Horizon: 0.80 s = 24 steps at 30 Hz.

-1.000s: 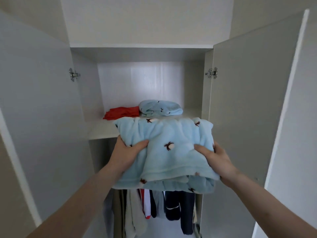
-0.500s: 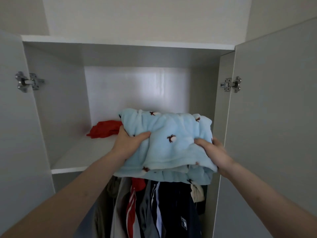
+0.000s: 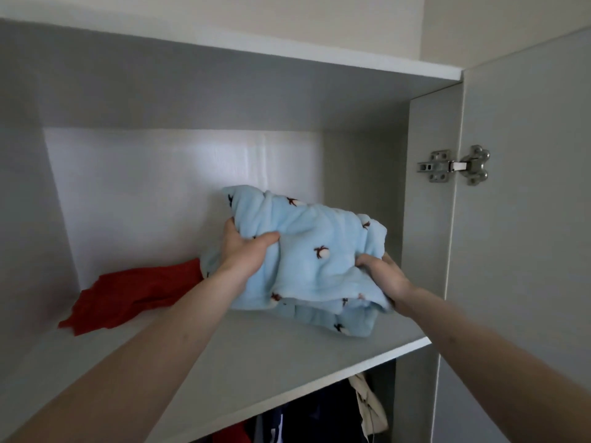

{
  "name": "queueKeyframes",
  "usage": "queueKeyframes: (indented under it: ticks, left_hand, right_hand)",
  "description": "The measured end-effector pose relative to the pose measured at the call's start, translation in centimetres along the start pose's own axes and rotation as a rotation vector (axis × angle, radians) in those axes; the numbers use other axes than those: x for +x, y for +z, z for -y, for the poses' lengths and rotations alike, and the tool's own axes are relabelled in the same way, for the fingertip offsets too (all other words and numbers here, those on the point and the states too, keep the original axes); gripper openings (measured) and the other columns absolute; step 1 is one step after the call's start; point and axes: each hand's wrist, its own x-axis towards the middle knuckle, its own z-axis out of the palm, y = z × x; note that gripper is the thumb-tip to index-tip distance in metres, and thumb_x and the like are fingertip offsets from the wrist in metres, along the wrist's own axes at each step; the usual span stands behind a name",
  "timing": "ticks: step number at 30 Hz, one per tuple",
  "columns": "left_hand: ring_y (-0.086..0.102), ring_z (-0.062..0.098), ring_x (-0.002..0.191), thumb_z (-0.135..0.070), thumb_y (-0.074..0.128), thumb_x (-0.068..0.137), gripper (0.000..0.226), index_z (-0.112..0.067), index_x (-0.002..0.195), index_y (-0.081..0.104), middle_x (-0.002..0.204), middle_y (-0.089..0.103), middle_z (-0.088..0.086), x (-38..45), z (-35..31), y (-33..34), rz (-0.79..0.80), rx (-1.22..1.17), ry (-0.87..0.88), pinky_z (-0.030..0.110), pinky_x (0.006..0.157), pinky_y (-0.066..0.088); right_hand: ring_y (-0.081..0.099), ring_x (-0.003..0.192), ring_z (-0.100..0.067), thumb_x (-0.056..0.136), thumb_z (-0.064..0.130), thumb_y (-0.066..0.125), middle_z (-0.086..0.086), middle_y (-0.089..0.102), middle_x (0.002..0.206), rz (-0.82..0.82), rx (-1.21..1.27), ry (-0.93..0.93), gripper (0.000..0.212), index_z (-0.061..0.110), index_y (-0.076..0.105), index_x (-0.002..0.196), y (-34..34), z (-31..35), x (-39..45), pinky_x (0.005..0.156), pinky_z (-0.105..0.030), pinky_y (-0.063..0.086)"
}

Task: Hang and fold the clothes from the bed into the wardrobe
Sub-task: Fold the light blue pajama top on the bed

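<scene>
A: Folded fleece garment (image 3: 307, 251) — pale sky blue, scattered small motifs, dark brown strokes round a white dot.

B: Noted. Piece to its left?

A: Red garment (image 3: 128, 295), plain, no pattern seen.

B: Wardrobe itself?

A: Shelf (image 3: 243, 362) light grey. Back panel (image 3: 160, 193) white, faint glossy sheen. Top panel grey, front edge white. Open door (image 3: 524, 251) pale grey-green, hinge (image 3: 454, 166) silver metal.

B: Below the shelf?

A: Hanging clothes (image 3: 319, 417) mostly navy and black; one cream piece at right, a bit of red at left, a white stripe on dark blue.

B: Wall above?

A: Cream-beige.
</scene>
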Motion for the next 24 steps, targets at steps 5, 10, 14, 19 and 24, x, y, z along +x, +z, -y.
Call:
queueKeyframes:
  ticks: [5,10,14,19,24]
  left_hand:
    - [0.057,0.020,0.102,-0.025,0.086,0.073,0.069,-0.030,0.127,0.043,0.111,0.058,-0.008,5.1,1.1,4.1,0.028,-0.054,-0.011,0.032,0.092,0.044]
    - [0.059,0.020,0.100,-0.026,0.084,0.076,0.062,-0.034,0.119,0.041,0.103,0.056,-0.014,9.2,1.8,8.6,0.045,-0.113,-0.019,0.037,0.093,0.047]
    - [0.060,0.020,0.097,-0.023,0.081,0.078,0.058,-0.035,0.119,0.042,0.100,0.056,-0.015,11.9,2.0,13.3,0.060,-0.170,-0.029,0.038,0.091,0.048]
    - [0.062,0.026,0.109,-0.022,0.080,0.081,0.066,-0.021,0.138,0.046,0.123,0.062,0.001,15.2,3.2,18.8,0.030,-0.239,-0.063,0.043,0.099,0.050]
    - [0.066,0.026,0.106,-0.018,0.080,0.080,0.063,-0.016,0.136,0.051,0.123,0.066,0.007,18.1,5.9,24.0,-0.032,-0.416,-0.159,0.045,0.101,0.052]
  right_hand:
    - [0.074,0.095,-0.029,0.068,0.043,0.069,-0.010,0.075,0.109,-0.115,0.022,0.027,0.070,0.016,0.057,0.132,-0.5,0.0,4.8,0.085,-0.045,0.061]
    - [0.058,0.121,-0.038,0.090,0.048,0.060,-0.013,0.057,0.137,-0.285,-0.047,0.118,0.074,0.015,0.034,0.152,-1.1,-0.6,9.9,0.108,-0.051,0.046]
    - [0.046,0.138,-0.040,0.101,0.040,0.049,-0.015,0.047,0.153,-0.432,-0.077,0.078,0.065,0.025,0.027,0.160,-1.1,-1.1,13.6,0.117,-0.046,0.036]
    - [0.024,0.152,-0.034,0.106,0.043,0.041,-0.006,0.025,0.166,-0.574,-0.186,-0.112,0.058,0.033,0.024,0.161,-0.4,-1.4,17.4,0.124,-0.048,0.024]
    - [0.021,0.153,-0.027,0.107,0.035,0.044,-0.002,0.027,0.165,-0.687,-0.315,-0.397,0.046,0.030,0.046,0.153,0.4,-3.7,19.8,0.124,-0.048,0.022]
